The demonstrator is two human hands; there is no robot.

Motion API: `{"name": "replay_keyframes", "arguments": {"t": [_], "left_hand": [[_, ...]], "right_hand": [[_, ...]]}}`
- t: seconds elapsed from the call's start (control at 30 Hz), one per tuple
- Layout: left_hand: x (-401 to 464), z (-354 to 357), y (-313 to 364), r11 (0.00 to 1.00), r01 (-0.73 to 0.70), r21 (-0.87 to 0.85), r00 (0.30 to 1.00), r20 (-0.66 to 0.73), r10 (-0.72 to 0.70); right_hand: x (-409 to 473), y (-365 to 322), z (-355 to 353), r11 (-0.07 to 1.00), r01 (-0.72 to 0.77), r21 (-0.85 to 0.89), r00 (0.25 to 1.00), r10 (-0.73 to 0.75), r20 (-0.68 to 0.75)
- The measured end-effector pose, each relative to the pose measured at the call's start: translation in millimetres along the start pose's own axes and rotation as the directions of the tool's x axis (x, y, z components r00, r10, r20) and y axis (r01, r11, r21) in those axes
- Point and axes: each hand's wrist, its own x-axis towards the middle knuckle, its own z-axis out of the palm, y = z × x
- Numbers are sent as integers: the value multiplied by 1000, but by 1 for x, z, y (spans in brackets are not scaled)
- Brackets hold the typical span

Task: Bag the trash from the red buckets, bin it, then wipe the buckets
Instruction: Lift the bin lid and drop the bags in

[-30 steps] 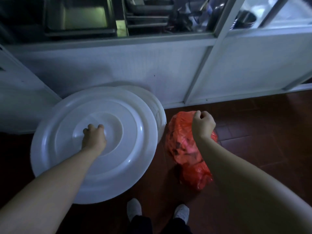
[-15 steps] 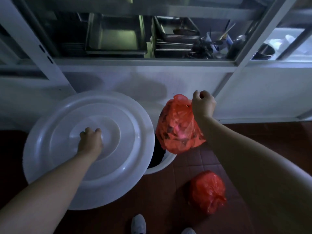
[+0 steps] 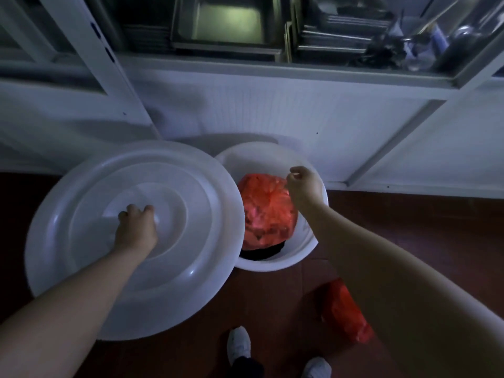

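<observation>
A large white bin (image 3: 311, 241) stands against the white wall panel. Inside it lies a full red trash bag (image 3: 266, 214) on dark contents. My right hand (image 3: 304, 186) hovers over the bin's right rim just above the bag, fingers loosely curled, with no plastic showing between them. My left hand (image 3: 136, 227) grips the centre handle of the round white lid (image 3: 81, 219), held off to the left of the bin and covering its left edge. A second tied red bag (image 3: 346, 315) lies on the floor, partly hidden by my right forearm.
Dark red tiled floor (image 3: 409, 227) runs right of the bin. My two white shoes (image 3: 238, 342) stand just below it. Above the wall panel, a shelf holds steel trays (image 3: 226, 23) and utensils (image 3: 387, 50). White frame posts (image 3: 395, 148) slant down to the floor.
My right hand carried the red bag from beside the bin to over its opening, and the bag now lies inside. The lid stays held aside in my left hand.
</observation>
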Motion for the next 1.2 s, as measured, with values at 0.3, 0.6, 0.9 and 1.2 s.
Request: {"name": "replay_keyframes", "arguments": {"t": [0.3, 0.6, 0.9, 1.2], "left_hand": [[-2, 24, 44, 999, -36, -30, 998, 45, 37], [-15, 58, 159, 979, -199, -50, 978, 60, 201], [-52, 116, 275, 929, -368, -39, 925, 85, 370], [-56, 167, 347, 875, -483, -21, 876, -6, 483]], "right_hand": [[-15, 89, -14, 976, -101, -193, 980, 131, 149], [-24, 207, -75, 939, -139, -315, 981, 175, 88], [-85, 372, -148, 863, -418, -284, 906, 417, -69], [-131, 505, -151, 782, -583, -222, 811, 576, -101]]}}
